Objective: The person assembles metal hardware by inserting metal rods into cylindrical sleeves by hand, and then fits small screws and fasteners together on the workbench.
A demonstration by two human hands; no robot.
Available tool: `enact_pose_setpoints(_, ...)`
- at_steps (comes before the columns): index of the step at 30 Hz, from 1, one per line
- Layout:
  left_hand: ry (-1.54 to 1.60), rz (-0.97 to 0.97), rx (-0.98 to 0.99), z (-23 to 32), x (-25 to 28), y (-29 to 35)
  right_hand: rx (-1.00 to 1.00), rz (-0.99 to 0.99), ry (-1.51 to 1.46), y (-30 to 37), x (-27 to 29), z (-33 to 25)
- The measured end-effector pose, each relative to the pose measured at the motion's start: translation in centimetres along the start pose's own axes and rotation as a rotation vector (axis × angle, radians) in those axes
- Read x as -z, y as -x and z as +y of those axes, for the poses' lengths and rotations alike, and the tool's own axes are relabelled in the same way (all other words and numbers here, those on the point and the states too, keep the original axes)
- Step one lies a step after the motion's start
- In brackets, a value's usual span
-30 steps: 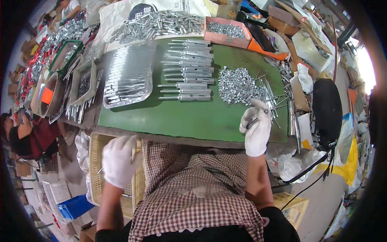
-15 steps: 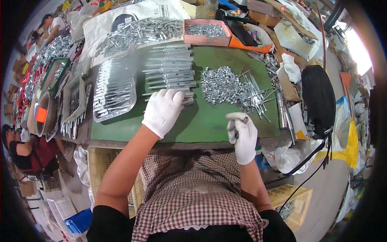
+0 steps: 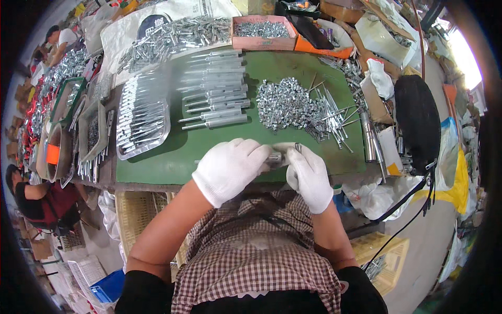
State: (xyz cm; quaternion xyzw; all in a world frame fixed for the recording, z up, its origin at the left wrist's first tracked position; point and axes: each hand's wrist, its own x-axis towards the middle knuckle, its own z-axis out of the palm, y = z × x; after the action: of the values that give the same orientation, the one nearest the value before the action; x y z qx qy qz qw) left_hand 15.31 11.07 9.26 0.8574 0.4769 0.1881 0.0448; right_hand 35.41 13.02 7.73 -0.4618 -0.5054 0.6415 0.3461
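Both hands wear white gloves and meet above the near part of the green work mat (image 3: 157, 170). My left hand (image 3: 232, 167) is closed around a metal rod with a thicker sleeve (image 3: 274, 158), whose thin end shows left of the hand. My right hand (image 3: 311, 178) pinches a small dark cylindrical piece at the sleeve's right end; the fingers partly hide it. Beyond my left hand lies a column of similar sleeved rods (image 3: 226, 122), side by side. A pile of small metal cylinders (image 3: 285, 104) sits to their right, beside loose long pins (image 3: 334, 120).
A metal tray (image 3: 147, 150) of thin rods stands on the left. Along the back are a heap of metal parts (image 3: 178, 39) on a white sack and a pink box (image 3: 261, 45) of small pieces. A black bag (image 3: 415, 123) hangs at the right. Another person (image 3: 39, 199) sits far left.
My left hand has lifted a sleeved rod from the near end of the column and brought it right and nearer. My right hand has moved left to meet it.
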Motion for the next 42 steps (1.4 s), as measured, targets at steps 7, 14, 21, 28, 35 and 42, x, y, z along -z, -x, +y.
enact_pose_setpoints(7, 0.145, 0.131, 0.040, -0.4, -0.4, 1.6, 0.118, -0.053, 0.379, -0.3, -0.2, -0.1)
enact_pose_setpoints(14, 0.233, 0.124, 0.180, 0.0, -0.8, 2.0, 0.199, -0.013, 0.508, -0.7, 0.2, 1.0)
enact_pose_setpoints(21, 0.101, 0.077, 0.251, 0.9, -1.3, 2.0, 0.551, 0.309, 0.812, -2.8, 1.7, 1.7)
enact_pose_setpoints(28, -0.106, -0.016, 0.331, 2.3, -2.3, 1.7, 0.378, 0.376, 1.127, -5.5, 1.6, 1.2)
enact_pose_setpoints(35, -0.061, -0.122, 0.381, 2.1, -1.7, 1.5, 0.353, 0.104, 0.883, -2.3, 0.7, 0.1)
enact_pose_setpoints(42, 0.002, -0.061, 0.369, 1.9, -1.7, 1.7, 0.273, -0.090, 0.889, -2.0, -0.1, 0.1)
